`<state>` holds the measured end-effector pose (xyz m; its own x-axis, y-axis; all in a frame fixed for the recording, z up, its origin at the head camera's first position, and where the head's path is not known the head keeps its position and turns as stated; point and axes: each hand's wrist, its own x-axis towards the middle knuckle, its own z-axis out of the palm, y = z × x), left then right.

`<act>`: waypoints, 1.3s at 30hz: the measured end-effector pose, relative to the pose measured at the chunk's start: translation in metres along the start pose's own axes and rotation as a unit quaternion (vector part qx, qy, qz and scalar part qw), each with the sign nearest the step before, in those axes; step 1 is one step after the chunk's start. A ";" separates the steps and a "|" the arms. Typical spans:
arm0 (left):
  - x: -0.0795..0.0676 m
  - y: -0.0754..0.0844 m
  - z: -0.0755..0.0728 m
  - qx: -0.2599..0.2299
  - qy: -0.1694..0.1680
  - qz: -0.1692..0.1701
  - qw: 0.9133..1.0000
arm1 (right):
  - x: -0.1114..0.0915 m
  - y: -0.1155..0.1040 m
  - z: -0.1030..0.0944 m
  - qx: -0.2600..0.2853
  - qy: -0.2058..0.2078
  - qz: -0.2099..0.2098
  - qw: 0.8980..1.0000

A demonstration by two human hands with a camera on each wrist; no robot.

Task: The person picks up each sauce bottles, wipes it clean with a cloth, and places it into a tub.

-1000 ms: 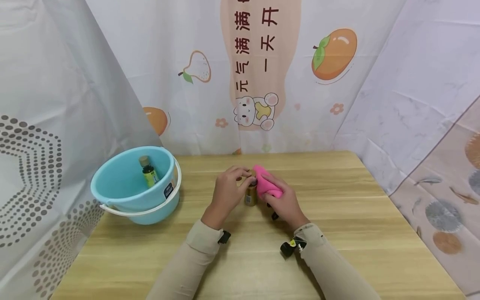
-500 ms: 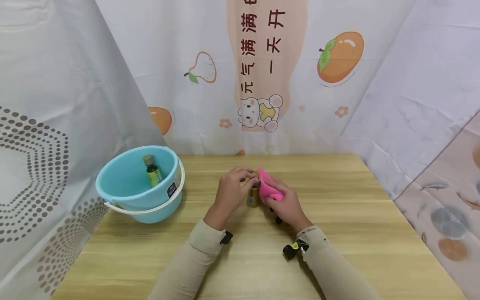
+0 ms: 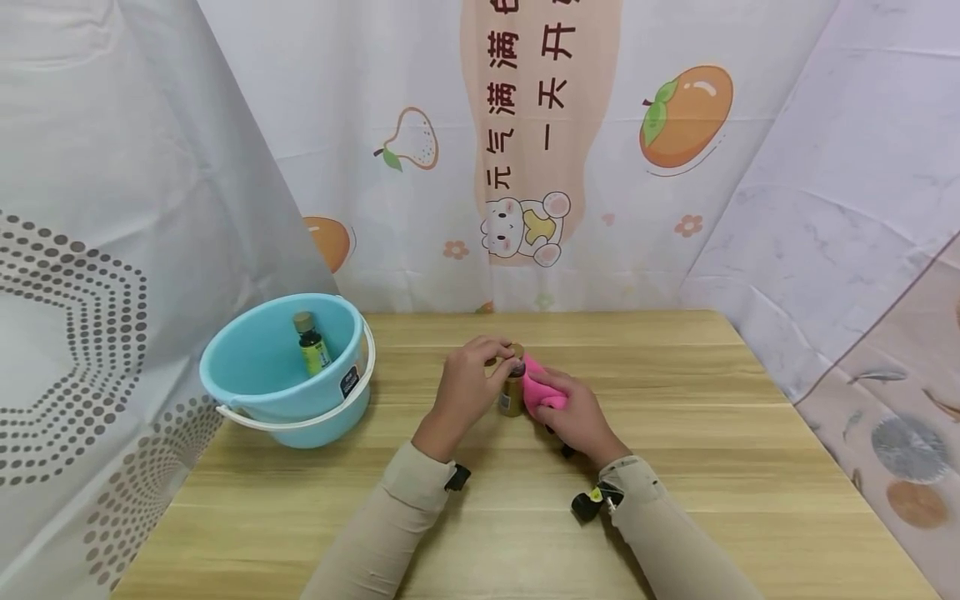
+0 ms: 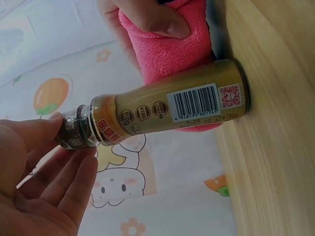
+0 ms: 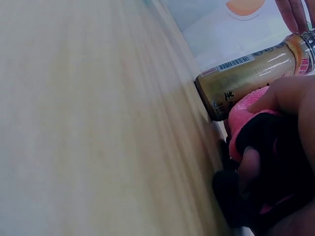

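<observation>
A small bottle (image 3: 512, 400) with a gold label stands upright on the table. My left hand (image 3: 470, 385) pinches its dark cap (image 4: 75, 129) between thumb and fingertips, with the other fingers spread to the side in the left wrist view. A folded pink cloth (image 4: 167, 54) is pressed against the right side of the bottle. My right hand (image 3: 576, 410) grips this cloth, thumb on top of it. The right wrist view shows something black (image 5: 270, 142) bunched with the cloth in the right hand; I cannot tell what it is.
A light blue bucket (image 3: 330, 421) with a white handle stands at the left of the wooden table (image 3: 525, 533). Inside it leans a dark bottle (image 3: 312, 350) with a yellow-green label. A printed curtain (image 3: 420, 208) hangs behind the table's far edge.
The pink cloth has slid down the bottle's side with my right hand, from cap height to the body. My left hand keeps its pinch on the cap. The head view has shifted slightly.
</observation>
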<state>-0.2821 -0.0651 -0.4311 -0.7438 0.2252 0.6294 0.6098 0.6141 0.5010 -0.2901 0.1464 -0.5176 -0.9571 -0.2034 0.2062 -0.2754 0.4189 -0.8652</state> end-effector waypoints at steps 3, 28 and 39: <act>0.000 0.000 0.001 0.005 -0.004 0.001 1.000 | -0.001 0.002 -0.001 -0.006 -0.002 0.004 1.000; -0.001 -0.002 0.000 0.029 0.012 0.018 0.999 | 0.000 -0.014 0.001 0.046 0.062 -0.045 0.996; -0.001 0.000 0.002 0.019 0.006 0.026 0.999 | 0.001 -0.015 -0.001 0.076 0.085 -0.086 0.990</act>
<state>-0.2820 -0.0638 -0.4324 -0.7075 0.2485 0.6615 0.6367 0.6304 0.4442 -0.2864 0.1407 -0.5036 -0.9024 -0.1022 0.4187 -0.4307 0.2506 -0.8670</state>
